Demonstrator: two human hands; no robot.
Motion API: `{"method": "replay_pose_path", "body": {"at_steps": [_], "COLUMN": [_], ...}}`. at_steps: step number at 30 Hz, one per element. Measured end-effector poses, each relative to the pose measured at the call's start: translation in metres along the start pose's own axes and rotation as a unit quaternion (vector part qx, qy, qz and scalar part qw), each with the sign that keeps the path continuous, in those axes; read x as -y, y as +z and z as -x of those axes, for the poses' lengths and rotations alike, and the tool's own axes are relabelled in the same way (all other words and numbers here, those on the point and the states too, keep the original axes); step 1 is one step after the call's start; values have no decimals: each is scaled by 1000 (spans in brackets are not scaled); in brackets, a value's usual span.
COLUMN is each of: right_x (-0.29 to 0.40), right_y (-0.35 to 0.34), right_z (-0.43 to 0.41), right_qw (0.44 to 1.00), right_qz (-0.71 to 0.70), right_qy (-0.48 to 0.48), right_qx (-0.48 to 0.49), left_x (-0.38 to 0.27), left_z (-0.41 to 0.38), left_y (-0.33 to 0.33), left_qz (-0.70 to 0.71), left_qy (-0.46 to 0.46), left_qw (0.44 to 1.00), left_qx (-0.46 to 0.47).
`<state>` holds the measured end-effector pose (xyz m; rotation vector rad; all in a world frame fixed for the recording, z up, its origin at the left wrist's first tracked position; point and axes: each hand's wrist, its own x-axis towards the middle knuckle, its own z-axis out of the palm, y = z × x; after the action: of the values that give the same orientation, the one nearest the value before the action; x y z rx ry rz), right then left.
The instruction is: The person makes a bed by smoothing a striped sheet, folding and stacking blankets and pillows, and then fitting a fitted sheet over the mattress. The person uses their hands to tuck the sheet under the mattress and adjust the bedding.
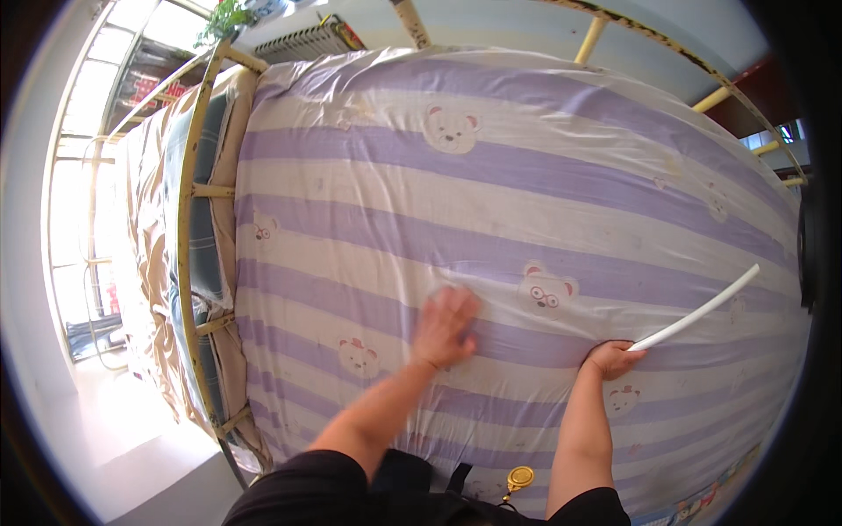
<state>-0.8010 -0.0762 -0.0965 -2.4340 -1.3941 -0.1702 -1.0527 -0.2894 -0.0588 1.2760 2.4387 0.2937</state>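
Note:
A bed sheet with purple and white stripes and printed bear faces [395,217] is spread over the bed before me, wrinkled in places. My left hand [447,327], blurred, is over the middle of the sheet with its fingers apart and nothing in it. Further right, my right hand [615,359] is closed around the lower end of a long, slightly curved white strip [704,307]. The strip points up and to the right across the sheet; its material cannot be told.
A chipped cream metal bed frame [187,197] rises at the left, with folded bedding [154,191] beyond it. Metal rails [658,43] run along the far side. A green plant [225,23] stands at the upper left. A gold-coloured pendant [521,477] hangs near my body.

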Motion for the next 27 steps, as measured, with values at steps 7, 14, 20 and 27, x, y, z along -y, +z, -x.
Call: {"method": "replay_pose_path", "body": {"at_steps": [7,14,20,27], "right_x": [-16,-3,131,317], "right_y": [20,3,-42,-64], "right_z": [-2,-13,171,306], "right_qw": [999,994,943,675], "right_qz": [5,78,-132,-5], "right_qy": [-34,72,34,-616], "right_qx": [-41,36,305,406], "left_x": [222,222,229,242], "left_z": [-109,-121,-120,-120], "left_y": [-103,-96,-119,-119], "left_qz": [-144,-103,-10,46], "left_qy": [-257,-255,-293,-312], "left_qw": [927,933,941,944], "left_qx": [-233,-232,-167,-97]}}
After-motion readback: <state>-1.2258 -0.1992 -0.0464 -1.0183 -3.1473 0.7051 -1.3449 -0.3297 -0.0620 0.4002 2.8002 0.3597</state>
